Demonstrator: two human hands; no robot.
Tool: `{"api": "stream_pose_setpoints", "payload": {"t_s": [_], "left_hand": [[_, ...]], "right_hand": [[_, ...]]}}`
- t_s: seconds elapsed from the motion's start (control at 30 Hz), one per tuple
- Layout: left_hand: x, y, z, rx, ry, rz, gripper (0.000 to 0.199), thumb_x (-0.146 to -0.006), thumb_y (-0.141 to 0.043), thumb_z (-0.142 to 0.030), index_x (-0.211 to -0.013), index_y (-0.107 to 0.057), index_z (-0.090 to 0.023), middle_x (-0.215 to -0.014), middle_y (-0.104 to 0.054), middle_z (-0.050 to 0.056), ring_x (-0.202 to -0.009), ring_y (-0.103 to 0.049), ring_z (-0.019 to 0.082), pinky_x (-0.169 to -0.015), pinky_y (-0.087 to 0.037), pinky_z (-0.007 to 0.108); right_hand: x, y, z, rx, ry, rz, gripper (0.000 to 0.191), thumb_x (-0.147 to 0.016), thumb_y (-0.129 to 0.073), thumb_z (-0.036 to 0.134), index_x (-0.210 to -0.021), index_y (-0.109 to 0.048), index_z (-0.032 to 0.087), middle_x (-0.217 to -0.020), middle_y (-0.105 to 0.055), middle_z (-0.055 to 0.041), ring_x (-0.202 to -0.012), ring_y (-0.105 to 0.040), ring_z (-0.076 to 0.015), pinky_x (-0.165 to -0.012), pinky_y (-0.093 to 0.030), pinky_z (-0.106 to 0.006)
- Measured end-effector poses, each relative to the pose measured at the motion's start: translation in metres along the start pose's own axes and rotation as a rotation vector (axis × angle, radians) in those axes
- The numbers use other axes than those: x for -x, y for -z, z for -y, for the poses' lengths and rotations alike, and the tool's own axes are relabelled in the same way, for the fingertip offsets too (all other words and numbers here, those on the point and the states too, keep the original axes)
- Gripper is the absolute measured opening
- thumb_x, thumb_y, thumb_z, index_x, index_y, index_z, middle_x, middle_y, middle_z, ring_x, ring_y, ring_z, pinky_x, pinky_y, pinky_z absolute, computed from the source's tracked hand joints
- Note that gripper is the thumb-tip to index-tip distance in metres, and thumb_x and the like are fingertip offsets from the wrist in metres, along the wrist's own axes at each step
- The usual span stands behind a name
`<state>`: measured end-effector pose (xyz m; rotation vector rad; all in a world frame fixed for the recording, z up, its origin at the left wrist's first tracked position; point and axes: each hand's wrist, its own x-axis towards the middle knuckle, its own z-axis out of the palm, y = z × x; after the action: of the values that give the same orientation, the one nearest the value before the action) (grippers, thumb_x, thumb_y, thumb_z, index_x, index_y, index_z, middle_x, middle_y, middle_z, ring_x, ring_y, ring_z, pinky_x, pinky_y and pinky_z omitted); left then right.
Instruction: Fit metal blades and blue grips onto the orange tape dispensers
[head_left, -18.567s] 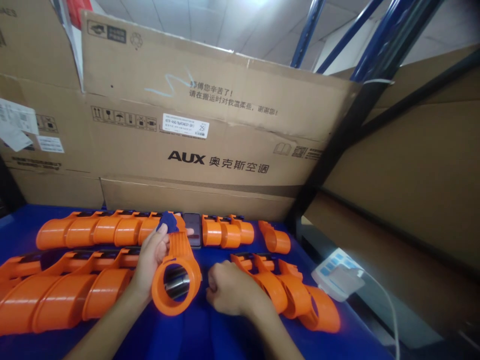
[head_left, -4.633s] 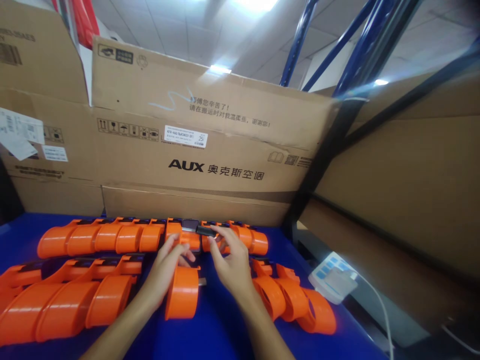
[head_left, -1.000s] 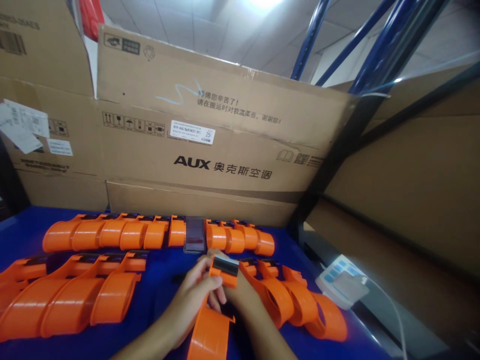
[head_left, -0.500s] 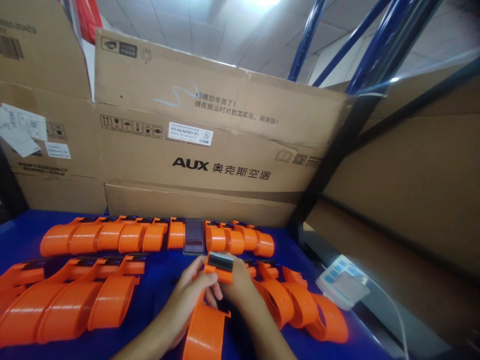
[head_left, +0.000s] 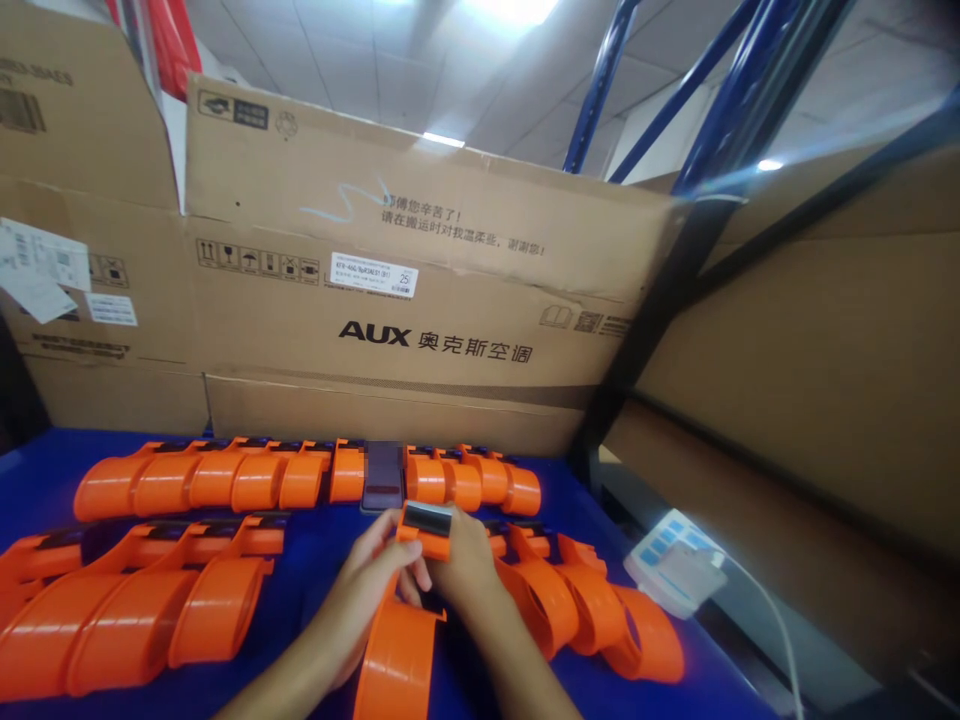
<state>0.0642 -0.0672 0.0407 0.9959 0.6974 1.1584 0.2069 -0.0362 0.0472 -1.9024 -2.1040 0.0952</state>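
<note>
An orange plastic piece [head_left: 397, 650] with a wide curved band and a black strip at its top end is held above the blue surface. My left hand [head_left: 379, 575] is wrapped round its narrow neck, with the thumb on the orange front. Beside the top end is my right hand [head_left: 461, 560], its fingers mostly hidden behind the piece. Similar orange pieces lie in rows, with several at the left [head_left: 131, 620], several at the right [head_left: 592, 610] and more along the back [head_left: 214, 480].
A dark phone-like object [head_left: 383, 480] stands in the back row. Behind the blue surface [head_left: 300, 580] rises a large cardboard sheet [head_left: 262, 320]. At the right, a white power strip [head_left: 675, 562] with a plugged-in cable sits near a dark metal post [head_left: 637, 330].
The view has shifted slightly, so the scene sits a little further left and mostly lower. Both hands keep their places around the orange piece.
</note>
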Motion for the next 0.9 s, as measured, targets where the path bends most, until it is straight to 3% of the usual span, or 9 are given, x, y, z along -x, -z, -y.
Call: {"api": "stream_pose_setpoints", "payload": {"t_s": [0.27, 0.33, 0.43, 0.5, 0.57, 0.7, 0.9], "left_hand": [[-0.012, 0.017, 0.003, 0.009, 0.010, -0.059, 0.035, -0.077, -0.079, -0.037, -0.104, -0.067, -0.019, -0.070, -0.069, 0.000, -0.053, -0.059, 0.012, -0.055, -0.048, 0.023], [-0.017, 0.024, 0.001, -0.002, -0.026, -0.116, 0.033, -0.076, -0.079, -0.035, -0.102, -0.066, -0.019, -0.071, -0.069, 0.000, -0.053, -0.060, 0.012, -0.055, -0.048, 0.023], [-0.024, 0.035, -0.004, 0.010, -0.088, -0.267, 0.031, -0.076, -0.080, -0.035, -0.098, -0.065, -0.019, -0.071, -0.070, -0.001, -0.054, -0.061, 0.012, -0.058, -0.048, 0.022], [-0.027, 0.040, -0.005, 0.021, -0.110, -0.337, 0.031, -0.075, -0.080, -0.036, -0.096, -0.064, -0.019, -0.071, -0.070, -0.002, -0.055, -0.061, 0.011, -0.061, -0.049, 0.022], [-0.030, 0.042, -0.004, 0.020, -0.121, -0.363, 0.034, -0.074, -0.082, -0.038, -0.096, -0.065, -0.019, -0.071, -0.070, -0.002, -0.055, -0.061, 0.011, -0.061, -0.049, 0.022], [-0.032, 0.042, -0.004, -0.013, -0.111, -0.345, 0.048, -0.072, -0.085, -0.042, -0.108, -0.065, -0.019, -0.073, -0.071, -0.001, -0.055, -0.064, 0.012, -0.060, -0.049, 0.023], [-0.031, 0.040, -0.003, -0.070, -0.121, -0.338, 0.057, -0.073, -0.085, -0.048, -0.116, -0.064, -0.018, -0.076, -0.072, 0.000, -0.054, -0.064, 0.013, -0.058, -0.050, 0.024]], "right_hand": [[-0.007, 0.005, -0.001, 0.001, 0.043, -0.034, 0.014, -0.089, -0.063, 0.028, -0.088, -0.073, 0.019, -0.093, -0.075, -0.0129, -0.093, -0.069, -0.0297, -0.071, -0.044, -0.031], [-0.011, 0.006, -0.003, -0.036, 0.034, -0.093, 0.012, -0.089, -0.059, 0.025, -0.087, -0.070, 0.019, -0.096, -0.073, -0.0125, -0.097, -0.067, -0.0288, -0.076, -0.045, -0.032], [-0.016, 0.005, -0.005, -0.430, 0.024, -0.276, 0.015, -0.092, -0.054, 0.024, -0.079, -0.061, 0.020, -0.087, -0.068, -0.0069, -0.089, -0.064, -0.0229, -0.079, -0.048, -0.032], [-0.019, 0.002, -0.005, -0.818, 0.029, -0.330, 0.022, -0.096, -0.053, 0.032, -0.078, -0.057, 0.021, -0.076, -0.062, -0.0020, -0.071, -0.060, -0.0178, -0.067, -0.048, -0.028], [-0.020, -0.002, -0.004, -1.067, 0.047, -0.288, 0.029, -0.098, -0.053, 0.046, -0.083, -0.057, 0.021, -0.069, -0.059, 0.0016, -0.055, -0.054, -0.0136, -0.050, -0.043, -0.023], [-0.022, -0.006, 0.000, -1.241, 0.066, -0.260, 0.040, -0.090, -0.064, 0.060, -0.092, -0.062, 0.020, -0.070, -0.061, 0.0022, -0.048, -0.055, -0.0116, -0.042, -0.041, -0.021], [-0.023, -0.005, -0.001, -1.388, 0.055, -0.319, 0.036, -0.083, -0.075, 0.053, -0.098, -0.068, 0.020, -0.083, -0.071, -0.0020, -0.067, -0.070, -0.0176, -0.067, -0.061, -0.033]]}}
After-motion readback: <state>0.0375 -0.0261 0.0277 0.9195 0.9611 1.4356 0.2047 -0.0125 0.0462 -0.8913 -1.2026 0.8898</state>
